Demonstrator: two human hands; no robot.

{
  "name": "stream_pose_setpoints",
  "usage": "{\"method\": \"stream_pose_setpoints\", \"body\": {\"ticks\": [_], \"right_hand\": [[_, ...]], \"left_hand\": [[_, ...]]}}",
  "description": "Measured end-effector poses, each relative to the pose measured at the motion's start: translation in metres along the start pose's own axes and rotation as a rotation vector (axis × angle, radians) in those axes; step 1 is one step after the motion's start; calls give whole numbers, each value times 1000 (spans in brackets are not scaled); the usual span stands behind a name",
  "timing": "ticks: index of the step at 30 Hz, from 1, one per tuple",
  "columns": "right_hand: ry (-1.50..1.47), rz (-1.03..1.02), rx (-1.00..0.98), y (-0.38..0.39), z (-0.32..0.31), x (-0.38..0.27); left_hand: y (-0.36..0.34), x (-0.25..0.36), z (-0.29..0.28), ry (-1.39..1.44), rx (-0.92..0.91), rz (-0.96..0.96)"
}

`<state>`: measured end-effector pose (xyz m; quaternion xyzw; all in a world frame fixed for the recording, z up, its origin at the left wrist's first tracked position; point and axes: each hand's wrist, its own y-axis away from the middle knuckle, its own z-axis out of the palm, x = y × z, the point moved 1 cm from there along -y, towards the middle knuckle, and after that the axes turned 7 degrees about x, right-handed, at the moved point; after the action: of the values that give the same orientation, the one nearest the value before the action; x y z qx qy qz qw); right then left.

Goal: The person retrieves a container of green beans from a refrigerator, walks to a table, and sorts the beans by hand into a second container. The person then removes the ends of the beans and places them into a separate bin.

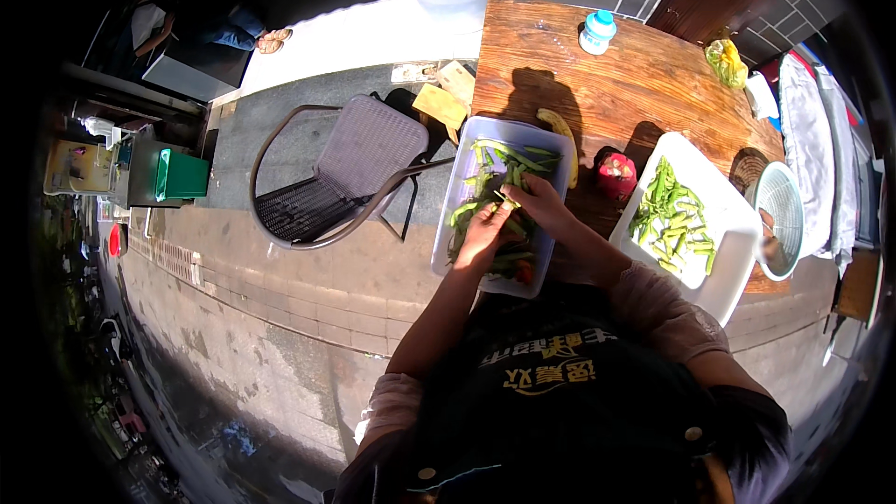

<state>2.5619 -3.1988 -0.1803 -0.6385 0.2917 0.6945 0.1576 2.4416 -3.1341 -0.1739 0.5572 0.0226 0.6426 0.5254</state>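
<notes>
A lavender plastic basin (442, 245) sits at the table's left edge, filled with long green bean pods (511, 161) and, near its front, a bit of orange-red. Above the pods my left hand (483, 231) and my right hand (539, 203) meet, fingers closed in a pinch. Between them is a green bean, mostly hidden by the fingers; a pale tip shows. To the right, a white plastic tub (731, 266) holds short green bean pieces (672, 222) piled on its bottom.
On the wooden table (532, 33) are a blue-capped white bottle (597, 33), a yellow banana (564, 138), a red round object (616, 174) and a yellow plastic bag (726, 63). A pale colander (782, 205) stands right. An armchair (369, 142) stands left; a person sits farther off.
</notes>
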Motion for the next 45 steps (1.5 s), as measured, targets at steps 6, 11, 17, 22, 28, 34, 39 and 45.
{"method": "stream_pose_setpoints", "body": {"ticks": [6,11,17,22,28,34,39,45], "right_hand": [[558,-122,-72,31,-31,-5],[735,-244,-206,58,-36,-11],[977,-314,290,104,-144,-103],[1747,160,6,125,-215,-103],[993,-464,15,29,-98,-84],[1437,-388,-131,-75,-41,42],[1472,-288,-112,-76,-29,66],[1172,-347,31,-59,-30,14]], "left_hand": [[5,-41,-10,159,48,-32],[18,-37,14,87,-15,-106],[16,-22,-59,-558,586,774],[-8,-7,-106,-998,676,526],[-17,-30,-118,-1222,531,481],[27,-47,-90,-1199,506,367],[69,-27,-47,-1298,442,991],[27,-50,-7,-1624,-317,1172]]}}
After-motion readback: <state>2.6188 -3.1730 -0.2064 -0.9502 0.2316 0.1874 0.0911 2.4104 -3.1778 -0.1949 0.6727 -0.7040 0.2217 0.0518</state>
